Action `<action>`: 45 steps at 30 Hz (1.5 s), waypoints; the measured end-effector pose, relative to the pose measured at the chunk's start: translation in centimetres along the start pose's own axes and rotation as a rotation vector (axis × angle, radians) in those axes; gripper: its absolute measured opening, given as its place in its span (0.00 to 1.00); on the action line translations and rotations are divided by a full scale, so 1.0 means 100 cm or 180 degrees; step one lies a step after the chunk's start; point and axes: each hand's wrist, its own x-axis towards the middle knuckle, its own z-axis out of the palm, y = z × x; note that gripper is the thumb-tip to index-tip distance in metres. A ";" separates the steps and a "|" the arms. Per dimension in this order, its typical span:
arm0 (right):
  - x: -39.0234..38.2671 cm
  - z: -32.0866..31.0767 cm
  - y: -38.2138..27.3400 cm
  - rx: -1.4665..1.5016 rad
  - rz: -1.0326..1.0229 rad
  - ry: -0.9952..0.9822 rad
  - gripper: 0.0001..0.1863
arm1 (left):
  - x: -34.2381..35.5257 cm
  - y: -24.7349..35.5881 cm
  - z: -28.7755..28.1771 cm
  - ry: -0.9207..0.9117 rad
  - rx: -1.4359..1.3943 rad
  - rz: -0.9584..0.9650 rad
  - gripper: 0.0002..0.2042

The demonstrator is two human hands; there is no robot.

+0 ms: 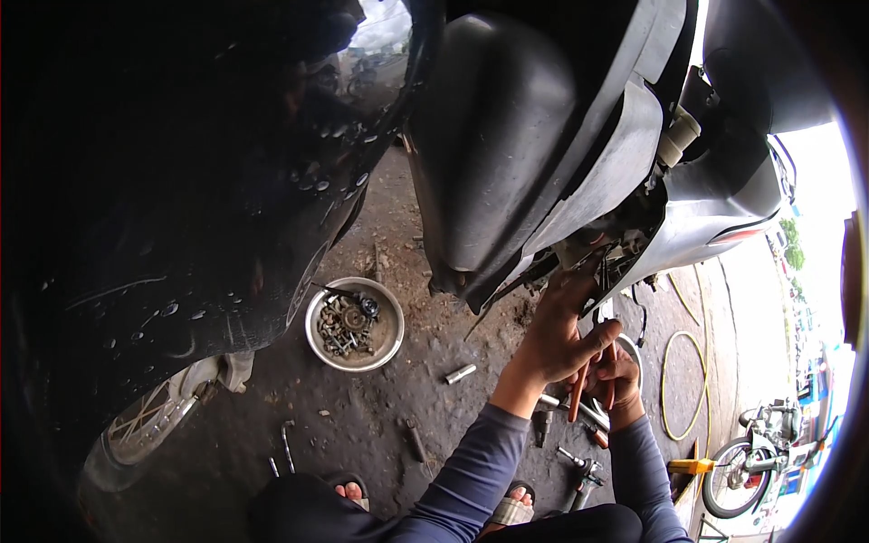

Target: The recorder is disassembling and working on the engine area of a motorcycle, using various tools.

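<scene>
Head view: state position of pliers (pixel 577 396) and grip.

– Below bodywork (pixel 608 172) opening (pixel 625 242). Grasped at handles (pixel 610 391) in right hand (pixel 625 373). Left hand (pixel 559 328) raised into opening; grip hidden, cannot tell.

– Explain hold.

– Probably for access from below.

– Give orientation.

– Long axis near vertical in view, with handles splayed toward wearer.

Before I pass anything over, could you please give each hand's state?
Left hand: at the scooter; its grip cannot be told.
Right hand: closed on the pliers.
</scene>
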 end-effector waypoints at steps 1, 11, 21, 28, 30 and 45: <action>0.000 -0.001 0.000 0.0007 0.0001 0.0005 0.18 | 0.001 -0.001 0.000 0.0064 0.0004 0.0039 0.35; 0.000 -0.005 0.001 -0.0034 -0.0029 0.0002 0.18 | 0.000 0.006 0.000 -0.0035 -0.0136 -0.0235 0.36; 0.001 -0.005 -0.003 -0.0011 0.0047 -0.0098 0.17 | -0.006 0.000 0.002 -0.0055 -0.0416 -0.0442 0.39; 0.000 -0.008 -0.007 -0.0080 0.0084 -0.0142 0.15 | -0.009 -0.005 0.008 0.0158 -0.1002 -0.0377 0.37; 0.001 -0.008 -0.010 -0.0204 0.0056 -0.0178 0.15 | -0.009 -0.003 0.008 0.0043 -0.1501 -0.0591 0.35; 0.003 -0.010 -0.006 -0.0455 -0.0049 0.0005 0.18 | -0.010 -0.004 0.009 -0.0077 -0.1901 -0.0811 0.34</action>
